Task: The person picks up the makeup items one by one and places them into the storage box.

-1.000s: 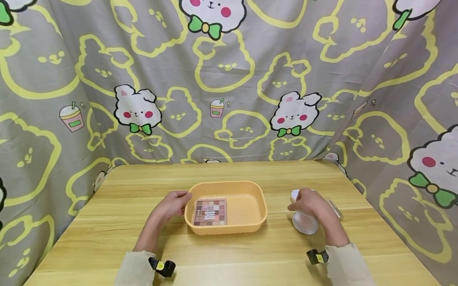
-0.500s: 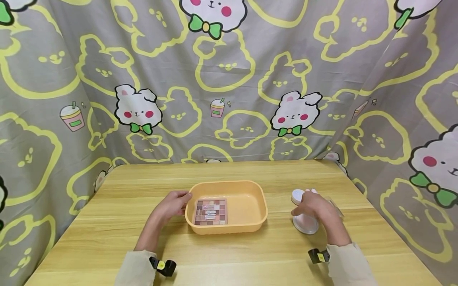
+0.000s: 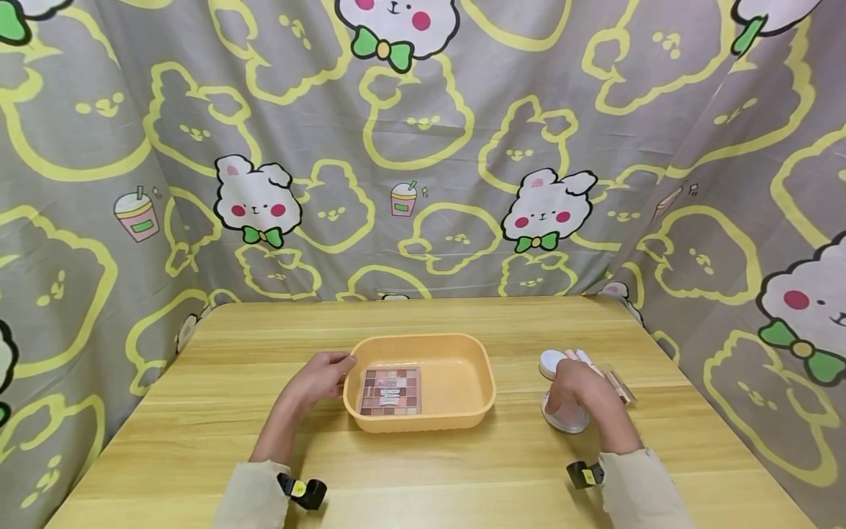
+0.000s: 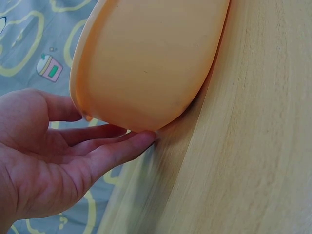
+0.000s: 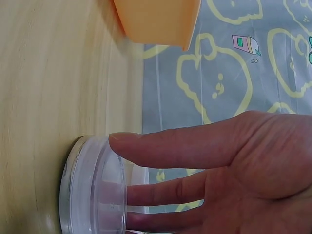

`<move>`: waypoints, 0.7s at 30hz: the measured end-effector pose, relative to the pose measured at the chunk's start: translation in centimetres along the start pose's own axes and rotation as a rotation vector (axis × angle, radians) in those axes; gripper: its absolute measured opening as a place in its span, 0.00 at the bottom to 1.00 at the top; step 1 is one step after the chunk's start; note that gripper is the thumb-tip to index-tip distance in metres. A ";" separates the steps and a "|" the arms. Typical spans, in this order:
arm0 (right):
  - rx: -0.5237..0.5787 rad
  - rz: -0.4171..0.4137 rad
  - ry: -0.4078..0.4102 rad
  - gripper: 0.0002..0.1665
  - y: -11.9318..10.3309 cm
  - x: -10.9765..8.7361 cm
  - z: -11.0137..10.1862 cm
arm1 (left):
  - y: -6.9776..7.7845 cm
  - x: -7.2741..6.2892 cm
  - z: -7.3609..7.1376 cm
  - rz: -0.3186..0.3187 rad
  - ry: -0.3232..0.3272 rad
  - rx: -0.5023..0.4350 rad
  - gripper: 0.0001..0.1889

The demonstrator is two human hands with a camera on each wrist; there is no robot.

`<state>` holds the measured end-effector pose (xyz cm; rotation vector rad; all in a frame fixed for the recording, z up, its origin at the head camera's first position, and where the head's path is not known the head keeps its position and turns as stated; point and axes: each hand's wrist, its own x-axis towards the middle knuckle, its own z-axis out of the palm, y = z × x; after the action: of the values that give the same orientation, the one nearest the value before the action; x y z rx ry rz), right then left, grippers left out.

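One left hand [image 3: 322,376]: pinching the tray [image 3: 423,423], steady does it
Right hand [image 3: 581,386]: thumb touching clear case [image 5: 85,195], can't tell if pinching; grab its rim evenly

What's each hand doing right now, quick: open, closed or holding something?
Left hand: holding the orange tray at one end.
Right hand: holding the round clear case.

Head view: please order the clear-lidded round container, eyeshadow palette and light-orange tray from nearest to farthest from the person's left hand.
1. Light-orange tray: touching the left hand, on its right.
2. Eyeshadow palette: inside the tray's left half.
3. Clear-lidded round container: past the tray's right side, at the right hand.
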<state>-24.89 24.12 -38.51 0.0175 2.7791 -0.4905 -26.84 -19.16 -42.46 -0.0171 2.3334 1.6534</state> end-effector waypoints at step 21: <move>0.069 -0.027 0.020 0.22 -0.8 0.2 0.8 | 0.0 0.0 0.1 -0.006 0.008 0.003 0.26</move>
<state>-24.91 23.12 -39.08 0.0008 2.7841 -0.5954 -26.84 -19.08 -42.49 -0.0298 2.3392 1.6502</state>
